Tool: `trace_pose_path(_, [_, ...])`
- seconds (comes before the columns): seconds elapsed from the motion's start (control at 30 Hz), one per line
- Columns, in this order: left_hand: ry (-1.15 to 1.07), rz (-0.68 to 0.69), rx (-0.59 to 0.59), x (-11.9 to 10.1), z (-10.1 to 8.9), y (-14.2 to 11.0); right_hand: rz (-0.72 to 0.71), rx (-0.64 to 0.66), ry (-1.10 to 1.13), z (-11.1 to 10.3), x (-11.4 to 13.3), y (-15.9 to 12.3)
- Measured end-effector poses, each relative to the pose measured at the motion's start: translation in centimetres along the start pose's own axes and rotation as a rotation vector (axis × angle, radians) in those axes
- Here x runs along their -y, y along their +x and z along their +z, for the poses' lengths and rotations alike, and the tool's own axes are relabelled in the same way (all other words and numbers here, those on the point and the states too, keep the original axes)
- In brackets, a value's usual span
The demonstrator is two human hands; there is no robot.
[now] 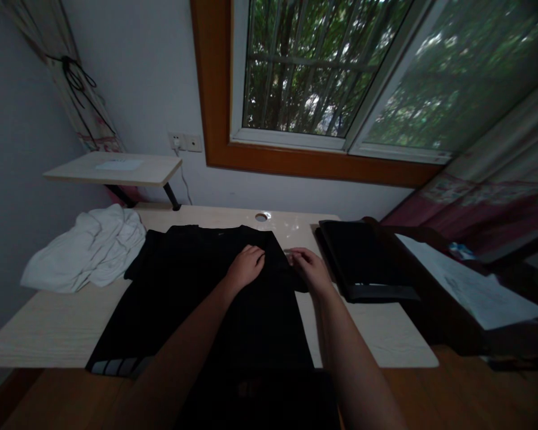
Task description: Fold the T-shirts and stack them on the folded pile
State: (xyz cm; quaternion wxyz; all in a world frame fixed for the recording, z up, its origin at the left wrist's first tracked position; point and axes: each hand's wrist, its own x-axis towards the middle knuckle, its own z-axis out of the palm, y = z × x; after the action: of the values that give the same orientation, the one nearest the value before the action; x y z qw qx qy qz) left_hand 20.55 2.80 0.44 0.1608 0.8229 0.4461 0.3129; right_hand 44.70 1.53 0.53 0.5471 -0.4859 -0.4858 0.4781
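A black T-shirt [174, 298] lies spread on the desk, its collar toward the wall and grey stripes near its lower left hem. My left hand [250, 264] rests on the shirt below the right shoulder, fingers lying over the cloth. At the outer edge of the right sleeve, my right hand [311, 269] is closed, its fingertips pinched together on the sleeve cloth. The exact grip is hard to see in the dim light.
The pale wooden desk [381, 340] carries a crumpled white cloth [89, 251] at left, beside a raised shelf [152, 167]. Several dark flat items, among them a black folder-like case [358, 257], lie at right. Beyond them, white papers [466, 280] rest on a dark surface.
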Motion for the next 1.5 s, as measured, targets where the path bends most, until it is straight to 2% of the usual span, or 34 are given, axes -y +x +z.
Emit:
trace_pose_path(0.1, [-0.168, -0.045, -0.041, 0.0, -0.5, -0.2, -0.029, 0.051, -0.175, -0.3, -0.5, 0.0])
trace_pose_path(0.27, [-0.259, -0.085, 0.056, 0.2, -0.3, -0.5, -0.073, 0.034, -0.205, -0.6, -0.6, 0.2])
trace_pose_path(0.37, [-0.395, -0.069, 0.058, 0.7, 0.1, -0.4, -0.056, 0.044, -0.205, -0.5, -0.5, 0.1])
trace_pose_path(0.53, [-0.77, -0.161, -0.117, 1.8, -0.1, 0.1, -0.053, 0.014, -0.124, -0.1, -0.6, -0.1])
trace_pose_path(0.67, [-0.903, -0.293, -0.31, 2.8, -0.5, 0.5, -0.07, 0.04, -0.086, 0.2, -0.4, -0.3])
trace_pose_path(0.77, [-0.892, -0.354, -0.433, 3.4, -0.6, 0.7, -0.099, 0.088, -0.168, 0.1, 0.1, -0.5])
trace_pose_path(0.87, [-0.837, -0.395, -0.484, 3.7, -0.3, 0.7, -0.155, 0.152, -0.305, -0.1, 0.6, -0.7])
trace_pose_path(1.0, [-0.739, -0.372, -0.482, 4.0, 0.1, 0.8, -0.214, 0.266, -0.412, 0.0, 1.0, -1.0])
trace_pose_path(1.3, [-0.592, -0.227, -0.519, 4.5, 0.6, 1.2, -0.17, 0.481, -0.478, 0.4, 1.7, -1.9])
trace_pose_path(1.4, [-0.565, -0.224, -0.515, 4.5, 0.6, 1.1, -0.195, 0.51, -0.632, 0.3, 2.0, -2.5])
trace_pose_path(1.5, [-0.552, -0.23, -0.514, 4.4, 0.5, 1.1, -0.235, 0.472, -0.818, 0.5, 2.0, -3.3])
